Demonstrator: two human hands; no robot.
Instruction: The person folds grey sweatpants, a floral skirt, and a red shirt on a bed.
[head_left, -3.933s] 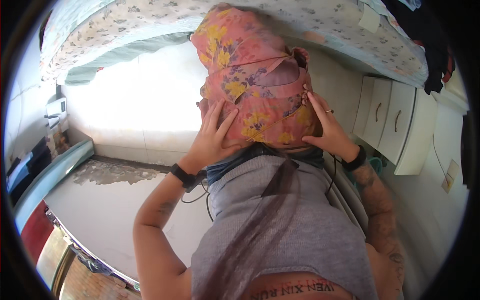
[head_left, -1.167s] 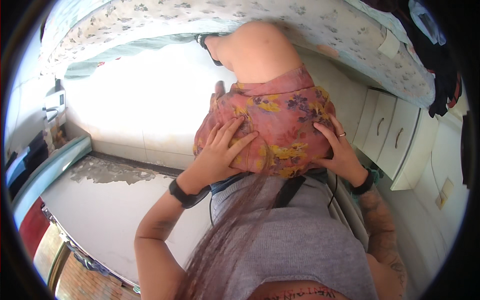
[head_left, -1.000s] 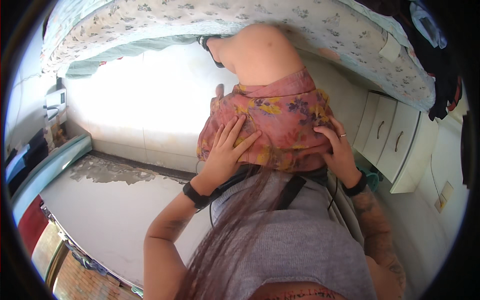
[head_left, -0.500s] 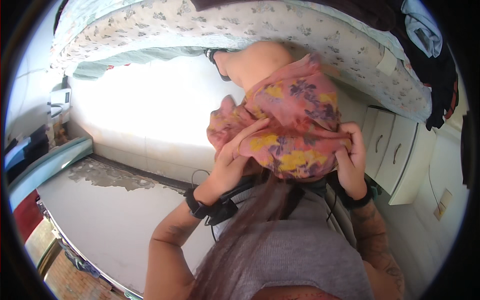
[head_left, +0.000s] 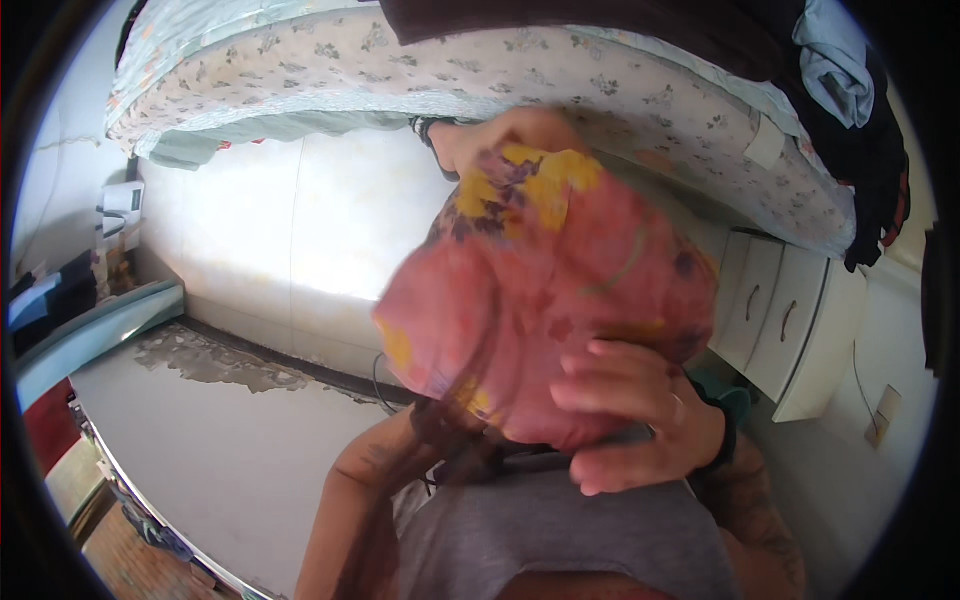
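A pink floral cloth (head_left: 560, 290) with yellow and dark purple flowers spreads over my lap and legs, slightly blurred by motion. My right hand (head_left: 640, 410) is at its near right side, fingers stretched and apart, palm over the fabric without gripping it. My left forearm (head_left: 370, 465) reaches up to the cloth's near left edge, where the fabric and loose hair hide my left hand. What kind of cloth item it is cannot be made out.
Across the far side lies a bed with a floral mattress (head_left: 440, 60), dark and blue clothes (head_left: 838, 75) heaped on its right end. A white drawer cabinet (head_left: 790, 315) stands at right. To the left is a grey surface (head_left: 230, 440) with a peeling edge.
The cloth has been spread wider, nearer and to the left. My right hand let go of its edge and opened over it. My left hand went from gripping it in sight to hidden.
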